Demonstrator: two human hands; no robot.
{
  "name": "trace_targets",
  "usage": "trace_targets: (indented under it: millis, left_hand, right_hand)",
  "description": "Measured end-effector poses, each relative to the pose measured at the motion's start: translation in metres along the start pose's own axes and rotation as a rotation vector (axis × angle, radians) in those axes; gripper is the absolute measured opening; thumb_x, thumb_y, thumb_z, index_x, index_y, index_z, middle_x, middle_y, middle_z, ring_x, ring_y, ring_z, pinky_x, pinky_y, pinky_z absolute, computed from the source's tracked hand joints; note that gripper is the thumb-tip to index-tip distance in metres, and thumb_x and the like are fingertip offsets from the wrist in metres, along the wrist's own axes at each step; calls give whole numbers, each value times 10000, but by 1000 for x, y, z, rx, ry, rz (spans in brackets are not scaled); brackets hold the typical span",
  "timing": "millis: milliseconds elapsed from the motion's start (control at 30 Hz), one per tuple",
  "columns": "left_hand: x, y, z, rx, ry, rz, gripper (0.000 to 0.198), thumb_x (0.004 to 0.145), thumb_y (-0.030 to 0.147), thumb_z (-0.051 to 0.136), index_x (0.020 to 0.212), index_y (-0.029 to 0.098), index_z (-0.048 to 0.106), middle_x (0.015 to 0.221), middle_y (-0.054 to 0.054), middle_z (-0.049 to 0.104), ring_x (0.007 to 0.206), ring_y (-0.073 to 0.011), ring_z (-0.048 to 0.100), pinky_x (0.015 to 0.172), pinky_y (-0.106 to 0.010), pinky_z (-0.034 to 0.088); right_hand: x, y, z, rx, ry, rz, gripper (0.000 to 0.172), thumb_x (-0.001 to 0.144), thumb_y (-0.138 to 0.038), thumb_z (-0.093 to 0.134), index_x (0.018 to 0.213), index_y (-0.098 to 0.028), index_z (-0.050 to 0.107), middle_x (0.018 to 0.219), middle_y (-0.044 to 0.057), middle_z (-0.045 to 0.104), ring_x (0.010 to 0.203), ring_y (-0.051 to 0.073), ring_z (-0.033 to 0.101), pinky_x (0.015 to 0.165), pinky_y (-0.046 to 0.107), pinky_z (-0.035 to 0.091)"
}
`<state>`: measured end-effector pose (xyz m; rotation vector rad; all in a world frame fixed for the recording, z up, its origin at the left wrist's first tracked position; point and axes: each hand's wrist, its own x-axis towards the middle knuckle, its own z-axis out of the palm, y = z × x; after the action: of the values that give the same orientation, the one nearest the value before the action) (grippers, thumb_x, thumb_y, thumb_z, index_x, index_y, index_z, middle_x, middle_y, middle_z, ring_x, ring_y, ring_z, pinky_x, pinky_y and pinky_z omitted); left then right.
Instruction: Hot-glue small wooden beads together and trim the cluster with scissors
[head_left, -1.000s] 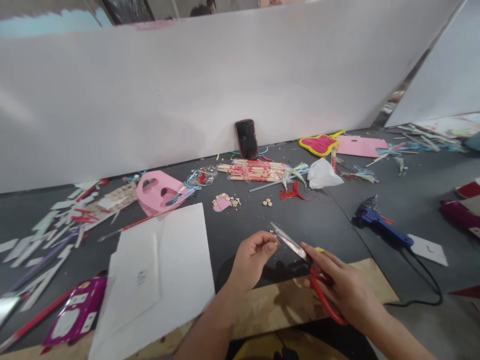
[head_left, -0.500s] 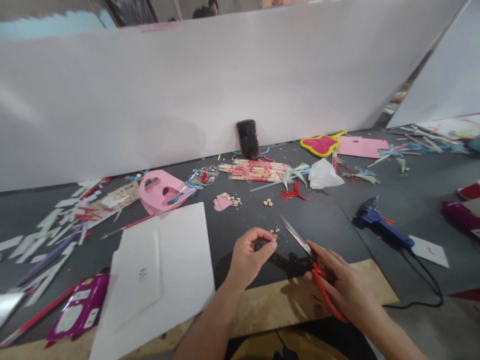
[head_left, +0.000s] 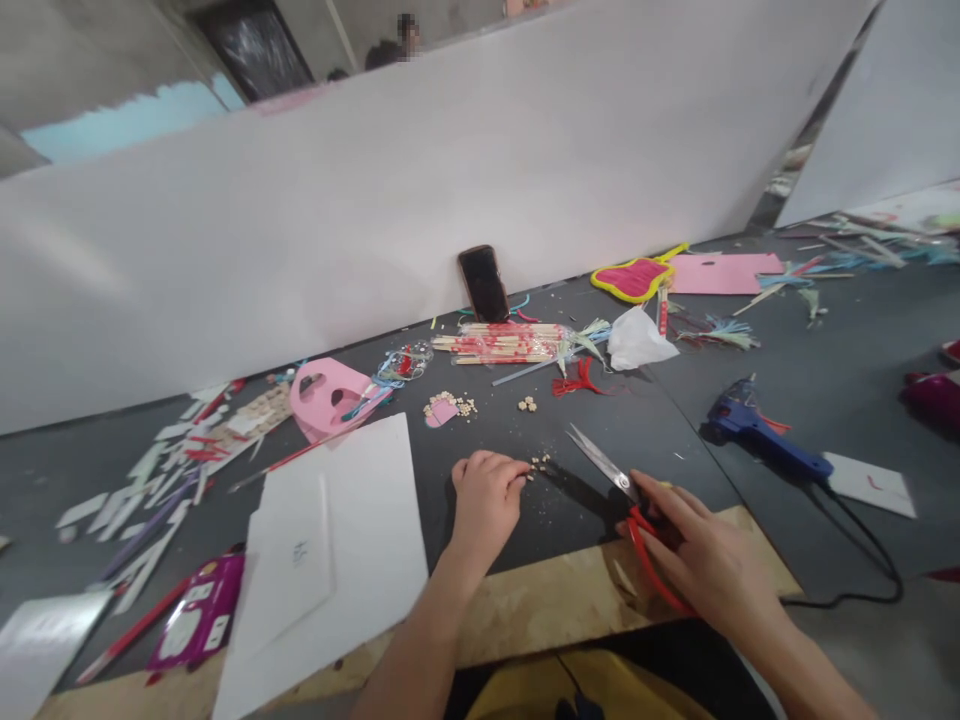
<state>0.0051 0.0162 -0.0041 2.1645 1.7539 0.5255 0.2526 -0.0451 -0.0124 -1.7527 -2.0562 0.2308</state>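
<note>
My right hand [head_left: 694,535] grips a pair of scissors [head_left: 609,465] by the red handles, blades pointing away from me and closed or nearly so. Low over the dark table, my left hand [head_left: 487,500] has its fingers bent together, the tips beside a few small pale pieces [head_left: 541,460]. Whatever lies between those fingertips is too small to make out. Farther back sits a little cluster of beige pieces [head_left: 527,404]. Left of it, more beige bits surround a small pink piece [head_left: 442,412].
White sheets [head_left: 345,560] lie to the left, beside a purple packet [head_left: 199,610]. On the right rests a blue glue gun [head_left: 765,435] with its black cord. A phone [head_left: 484,283] leans on the white partition behind a wrapped stick bundle [head_left: 510,343].
My left hand has turned palm down and its fingertips have come down by the small pale pieces. The right hand still holds the scissors. The camera view has tilted slightly.
</note>
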Motion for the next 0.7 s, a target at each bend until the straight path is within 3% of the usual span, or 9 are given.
trace_targets:
  millis: [300,700]
  left_hand:
    - [24,12,-4,120,-107,35,254,893,168,488,915,309,698,946,10,719,986,-214,572,845,-393,314]
    - [29,13,-8,170,-179,15,243,866,150,492,866,293,688,924,20,715,965,-195,578,855,-383,292]
  right_hand:
    - [-5,5,4,11,53,-62,428,887,-381,480,1261,-187,556,1020,81,687,752,203,696,596,295,552]
    - [-6,5,4,41,49,-82,423,892,-375,467,1253,-178,563,1027,97,689,778,219,699,603,315,560]
